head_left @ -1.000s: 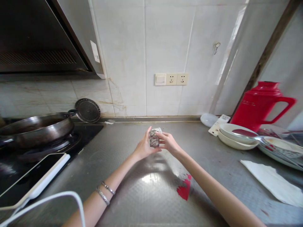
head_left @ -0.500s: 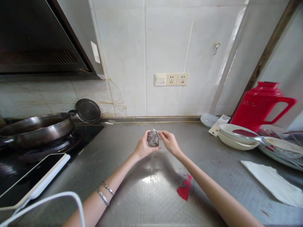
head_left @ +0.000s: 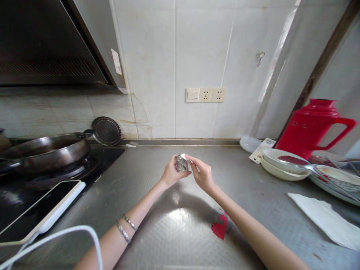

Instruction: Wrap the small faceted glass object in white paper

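Note:
My left hand (head_left: 170,174) is wrapped round a small, see-through, greyish block-like thing that looks like glass (head_left: 181,164), held above the steel counter. Its exact kind is too small to make out. Between the fingertips of my right hand (head_left: 204,175) is a small white piece, perhaps paper or tissue (head_left: 183,156), pressed against the upper edge of the glassy thing. Part of the white piece is hidden behind my fingers.
On the left, a steel pan (head_left: 47,152) sits on the black stove, with a phone (head_left: 39,210) and white cable (head_left: 70,229) nearer me. Stacked bowls (head_left: 284,172), a red thermos (head_left: 309,127) and a white napkin (head_left: 323,217) are on the right. A red patch (head_left: 221,228) marks the counter.
My right hand has turned, its fingers reaching further up and left over the glassy thing. More of the white piece shows at the top edge. The view has shifted slightly.

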Motion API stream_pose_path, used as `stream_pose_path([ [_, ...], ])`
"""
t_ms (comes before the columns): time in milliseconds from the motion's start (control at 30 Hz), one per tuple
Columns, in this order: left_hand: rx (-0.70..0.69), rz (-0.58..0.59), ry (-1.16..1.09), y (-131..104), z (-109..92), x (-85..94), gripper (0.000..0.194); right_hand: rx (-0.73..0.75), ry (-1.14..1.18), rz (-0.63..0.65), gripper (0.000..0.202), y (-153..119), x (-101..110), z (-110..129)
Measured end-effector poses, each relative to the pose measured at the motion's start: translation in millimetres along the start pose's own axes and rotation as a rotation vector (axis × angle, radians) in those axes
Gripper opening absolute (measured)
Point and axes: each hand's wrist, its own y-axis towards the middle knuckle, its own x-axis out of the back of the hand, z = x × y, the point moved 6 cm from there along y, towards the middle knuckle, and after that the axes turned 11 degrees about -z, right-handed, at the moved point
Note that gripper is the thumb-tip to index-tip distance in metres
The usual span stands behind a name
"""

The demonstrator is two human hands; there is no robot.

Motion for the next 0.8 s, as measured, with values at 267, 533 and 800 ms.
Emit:
stream_pose_path([
  [267,0.003,0.071,-0.081,-4.3,3.7,-9.5,0.07,-0.016,0.091,0.119,0.03,1.1,-3.1,-1.3],
  [533,0.034,0.127,-0.164,-4.9,-3.4,-9.7,0.069,-0.192,0.188,0.119,0.027,7.0,-4.1,-21.1],
  [800,0.013,0.045,-0.016,-2.7,3.2,-6.0,0.071,0.057,0.018,0.074,0.032,7.6,3.5,-6.0],
])
